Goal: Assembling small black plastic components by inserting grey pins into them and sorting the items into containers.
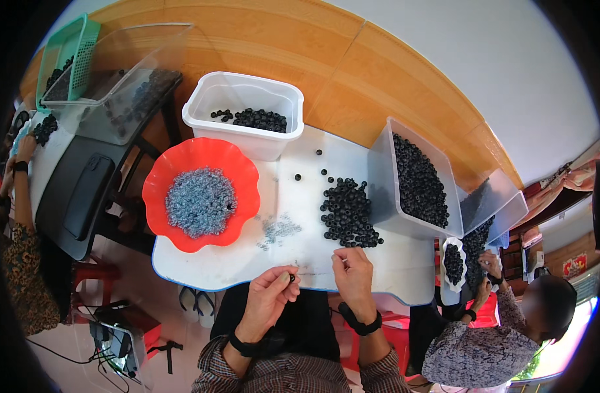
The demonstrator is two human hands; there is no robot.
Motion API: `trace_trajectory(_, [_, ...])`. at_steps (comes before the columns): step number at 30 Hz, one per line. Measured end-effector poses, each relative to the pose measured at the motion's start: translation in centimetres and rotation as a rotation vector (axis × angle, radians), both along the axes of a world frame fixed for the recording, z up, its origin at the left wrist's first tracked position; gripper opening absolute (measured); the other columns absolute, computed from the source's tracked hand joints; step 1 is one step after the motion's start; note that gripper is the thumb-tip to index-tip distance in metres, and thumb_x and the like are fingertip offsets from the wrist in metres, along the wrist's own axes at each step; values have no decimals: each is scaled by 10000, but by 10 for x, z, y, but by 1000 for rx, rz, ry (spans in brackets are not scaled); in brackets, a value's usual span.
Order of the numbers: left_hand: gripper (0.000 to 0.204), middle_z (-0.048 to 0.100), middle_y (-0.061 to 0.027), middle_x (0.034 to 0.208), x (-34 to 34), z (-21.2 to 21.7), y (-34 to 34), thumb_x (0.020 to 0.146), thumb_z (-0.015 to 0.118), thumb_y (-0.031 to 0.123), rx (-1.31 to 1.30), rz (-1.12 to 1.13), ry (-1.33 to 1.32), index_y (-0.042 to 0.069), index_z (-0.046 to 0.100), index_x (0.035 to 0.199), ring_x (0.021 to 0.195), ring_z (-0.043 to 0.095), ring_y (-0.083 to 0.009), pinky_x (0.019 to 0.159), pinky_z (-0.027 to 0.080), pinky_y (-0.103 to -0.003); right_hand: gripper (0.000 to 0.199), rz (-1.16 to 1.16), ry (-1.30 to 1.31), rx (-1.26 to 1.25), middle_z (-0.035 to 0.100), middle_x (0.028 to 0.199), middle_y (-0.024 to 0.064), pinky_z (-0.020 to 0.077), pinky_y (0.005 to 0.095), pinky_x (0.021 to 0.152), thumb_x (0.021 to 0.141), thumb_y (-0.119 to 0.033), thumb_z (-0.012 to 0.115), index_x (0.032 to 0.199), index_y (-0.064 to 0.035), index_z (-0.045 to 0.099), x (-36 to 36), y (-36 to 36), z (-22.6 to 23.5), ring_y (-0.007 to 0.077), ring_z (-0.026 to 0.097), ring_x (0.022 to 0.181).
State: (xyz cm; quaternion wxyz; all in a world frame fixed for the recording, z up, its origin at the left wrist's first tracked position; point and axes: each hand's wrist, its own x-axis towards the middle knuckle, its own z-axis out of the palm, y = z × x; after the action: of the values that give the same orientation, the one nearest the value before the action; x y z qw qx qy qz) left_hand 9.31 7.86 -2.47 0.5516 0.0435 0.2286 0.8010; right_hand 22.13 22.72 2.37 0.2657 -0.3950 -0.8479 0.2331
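My left hand (269,293) hovers over the near edge of the white table (404,272) and pinches a small black ring (291,278) between thumb and fingertips. My right hand (353,274) rests on the table beside it, fingers curled with something tiny pinched at the tips; what it is I cannot make out. A heap of black rings (349,213) lies just beyond my right hand. A small scatter of tiny grey parts (278,230) lies ahead of my left hand. A red scalloped bowl (181,160) full of grey parts sits at the left.
A white tub (241,118) with some black rings stands at the back. A clear bin (414,183) of black rings is at the right. A person sits at my right with a small tray of rings (453,263). Another person's arm (19,190) works at the left table.
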Motion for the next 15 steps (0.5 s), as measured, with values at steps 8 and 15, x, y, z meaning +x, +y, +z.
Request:
trace_trajectory(8, [223, 679, -102, 960, 1, 0, 4, 984, 557, 94, 26, -23, 11, -33, 636, 1150, 765, 651, -138, 662, 531, -244, 81, -99, 2, -12, 616, 865, 152, 517, 349, 599, 847, -31, 642, 924, -11, 654, 29, 7, -7, 259, 635, 645])
trace_trajectory(15, [219, 676, -106, 962, 4, 0, 5, 982, 556, 89, -3, -17, 47, -36, 635, 1143, 756, 643, -143, 660, 527, -247, 80, -56, -2, 71, 614, 864, 142, 514, 353, 598, 842, -23, 638, 920, -10, 654, 32, 24, -1, 254, 633, 642])
